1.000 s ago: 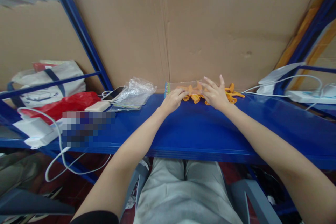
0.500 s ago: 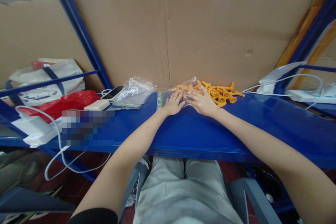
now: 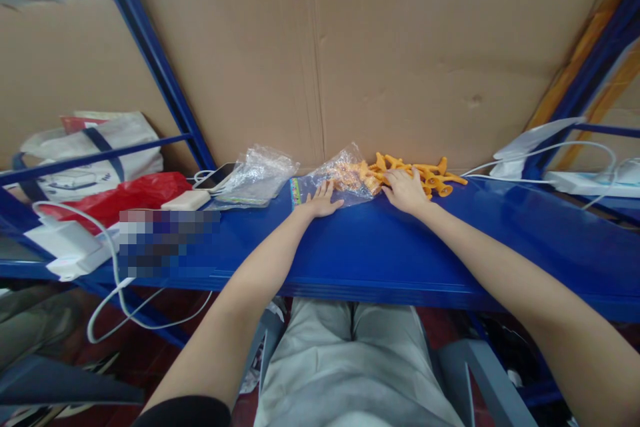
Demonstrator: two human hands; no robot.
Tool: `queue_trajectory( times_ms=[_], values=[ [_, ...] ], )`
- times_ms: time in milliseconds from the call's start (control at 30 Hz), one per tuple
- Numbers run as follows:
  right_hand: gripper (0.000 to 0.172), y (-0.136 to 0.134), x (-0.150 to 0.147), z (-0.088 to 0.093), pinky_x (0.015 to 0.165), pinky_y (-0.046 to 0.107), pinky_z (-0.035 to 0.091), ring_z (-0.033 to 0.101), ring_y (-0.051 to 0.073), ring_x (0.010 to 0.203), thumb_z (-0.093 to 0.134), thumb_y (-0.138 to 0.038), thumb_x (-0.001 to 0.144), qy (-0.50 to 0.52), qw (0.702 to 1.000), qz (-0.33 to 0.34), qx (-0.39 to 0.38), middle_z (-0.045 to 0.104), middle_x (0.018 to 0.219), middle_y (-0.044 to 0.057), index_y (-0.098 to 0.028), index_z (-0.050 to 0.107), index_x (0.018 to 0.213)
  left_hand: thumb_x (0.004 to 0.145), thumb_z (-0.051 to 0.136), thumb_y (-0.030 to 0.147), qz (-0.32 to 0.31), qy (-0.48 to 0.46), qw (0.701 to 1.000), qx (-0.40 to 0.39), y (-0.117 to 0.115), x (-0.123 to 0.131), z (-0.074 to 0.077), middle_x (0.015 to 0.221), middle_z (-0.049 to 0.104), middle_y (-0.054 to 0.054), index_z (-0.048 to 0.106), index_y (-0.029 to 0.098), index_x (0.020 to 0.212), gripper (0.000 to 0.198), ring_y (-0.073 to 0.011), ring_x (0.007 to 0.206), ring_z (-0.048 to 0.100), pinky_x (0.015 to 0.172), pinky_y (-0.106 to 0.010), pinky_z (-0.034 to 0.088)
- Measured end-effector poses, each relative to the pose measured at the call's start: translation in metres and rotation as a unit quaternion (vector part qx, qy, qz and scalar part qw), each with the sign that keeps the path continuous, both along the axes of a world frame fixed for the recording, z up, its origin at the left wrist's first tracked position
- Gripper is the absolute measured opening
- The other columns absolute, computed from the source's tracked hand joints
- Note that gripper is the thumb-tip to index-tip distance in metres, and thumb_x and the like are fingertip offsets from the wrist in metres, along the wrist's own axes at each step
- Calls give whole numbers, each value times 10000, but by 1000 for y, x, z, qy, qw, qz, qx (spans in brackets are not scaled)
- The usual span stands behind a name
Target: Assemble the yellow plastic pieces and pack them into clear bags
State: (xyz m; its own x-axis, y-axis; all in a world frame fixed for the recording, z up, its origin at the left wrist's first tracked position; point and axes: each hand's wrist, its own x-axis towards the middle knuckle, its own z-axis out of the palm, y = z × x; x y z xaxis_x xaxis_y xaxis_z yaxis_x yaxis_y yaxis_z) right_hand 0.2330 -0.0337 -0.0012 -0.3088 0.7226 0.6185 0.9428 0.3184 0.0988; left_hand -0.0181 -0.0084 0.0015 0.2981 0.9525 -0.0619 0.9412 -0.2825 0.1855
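My left hand [image 3: 321, 203] lies flat with its fingers stretched out on a clear plastic bag [image 3: 356, 195]. A colourful printed strip [image 3: 295, 192] runs along the bag's left end. Inside the bag are several orange plastic pieces [image 3: 347, 175]. To the right, my right hand [image 3: 406, 192] rests on a pile of loose orange plastic pieces [image 3: 440, 181] with its fingers apart. Some of these pieces have flared, cup-like ends and thin stems; their exact kind cannot be made out. Part of the pile is hidden under my right hand.
Left of my hands lies a stack of clear plastic bags [image 3: 263, 177] beside a phone [image 3: 220, 175]. Further left are a white block [image 3: 185, 201], a red plastic bag [image 3: 135, 192], a tote bag [image 3: 135, 140] and white plugs [image 3: 70, 247] with cables. A cardboard sheet [image 3: 390, 67] stands behind.
My right hand has moved right, off the bag and onto the loose orange pieces. My left hand and the bag's printed end have shifted slightly left.
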Motion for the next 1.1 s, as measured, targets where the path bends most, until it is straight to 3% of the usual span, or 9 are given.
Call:
queue_trajectory(
  times_ms=[300, 567, 900, 1100],
  values=[
    [401, 3, -1, -3, 1053, 689, 269, 536, 369, 1240, 453, -262, 924, -15, 999, -22, -25, 611, 1345, 194, -169, 624, 1276, 910, 411, 601, 13, -27, 1000, -5, 7, -2, 1, 1649, -67, -142, -25, 144, 1590, 928, -283, 1529, -13, 1234, -498, 143],
    [373, -1, 0, 6, 993, 599, 342, 596, 375, 1128, 432, -197, 900, -20, 995, -71, -66, 633, 1288, 191, -154, 624, 1217, 908, 382, 592, -14, -20, 1000, -10, 11, 4, 1, 1634, -83, -164, -46, 95, 1582, 941, -297, 1527, -6, 1227, -536, 141],
    [416, 8, 11, 4, 921, 552, 386, 605, 370, 1093, 319, -150, 922, -3, 994, -103, -33, 661, 1178, 218, -147, 617, 1212, 896, 390, 626, -53, -39, 998, -21, 18, 24, -4, 1637, -89, -168, -54, 130, 1583, 956, -296, 1519, -46, 1219, -559, 162],
    [379, 14, 24, 0, 835, 474, 486, 592, 359, 1121, 366, -263, 962, 4, 992, -111, -52, 634, 1201, 219, -174, 651, 1195, 870, 463, 615, -66, -74, 995, 0, 20, 29, -8, 1640, -43, -175, -12, 114, 1583, 993, -313, 1523, 29, 1223, -533, 181]
  ],
)
